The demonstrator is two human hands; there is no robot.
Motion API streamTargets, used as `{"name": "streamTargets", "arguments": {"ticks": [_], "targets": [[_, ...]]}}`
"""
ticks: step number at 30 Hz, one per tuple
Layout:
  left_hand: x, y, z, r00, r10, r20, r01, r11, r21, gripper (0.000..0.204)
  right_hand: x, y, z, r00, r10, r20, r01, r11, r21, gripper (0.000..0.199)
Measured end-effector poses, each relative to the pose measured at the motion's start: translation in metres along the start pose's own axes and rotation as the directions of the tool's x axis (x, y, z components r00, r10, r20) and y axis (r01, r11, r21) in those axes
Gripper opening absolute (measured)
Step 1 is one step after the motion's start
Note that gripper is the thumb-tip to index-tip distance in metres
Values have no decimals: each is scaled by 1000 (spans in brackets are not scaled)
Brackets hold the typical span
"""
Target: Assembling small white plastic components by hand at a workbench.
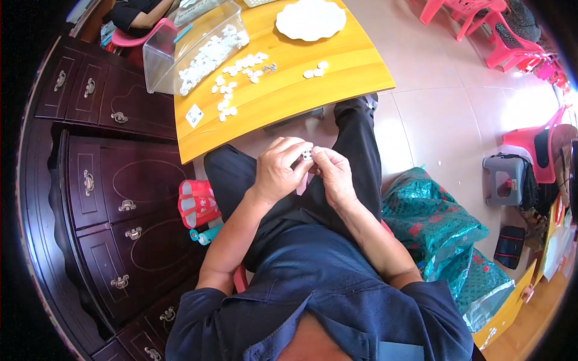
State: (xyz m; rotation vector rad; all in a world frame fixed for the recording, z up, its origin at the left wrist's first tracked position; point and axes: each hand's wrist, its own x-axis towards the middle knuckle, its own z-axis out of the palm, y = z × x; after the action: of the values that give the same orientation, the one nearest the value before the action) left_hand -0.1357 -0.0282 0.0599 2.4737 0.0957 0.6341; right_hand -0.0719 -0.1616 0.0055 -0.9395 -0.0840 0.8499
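Note:
My left hand [278,169] and my right hand [333,172] meet over my lap, below the front edge of a yellow wooden table [337,72]. Together their fingertips pinch a small white part [307,154], mostly hidden by the fingers. On the table lie several loose small white pieces [232,84], a tiny metal part [270,67] and two white pieces [315,70] off to the right.
A clear plastic bin [180,51] holding more white pieces lies tipped at the table's left. A white plate [310,19] sits at the back. A dark wooden cabinet [102,198] stands left, green bags [430,222] right, pink chairs [481,18] beyond. Another person [135,12] sits far left.

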Motion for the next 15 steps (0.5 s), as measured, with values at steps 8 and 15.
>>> {"name": "streamTargets", "arguments": {"ticks": [8,15], "targets": [[2,-1,-2,1000,15,15,-16,1000,19,21,-1,-2,5,998,-51,-39,48,996,-72,28],[0,-1,-1,1000,11,0,-11,1000,1,21,-5,-4,2,999,-7,-43,4,999,-51,22]]}}
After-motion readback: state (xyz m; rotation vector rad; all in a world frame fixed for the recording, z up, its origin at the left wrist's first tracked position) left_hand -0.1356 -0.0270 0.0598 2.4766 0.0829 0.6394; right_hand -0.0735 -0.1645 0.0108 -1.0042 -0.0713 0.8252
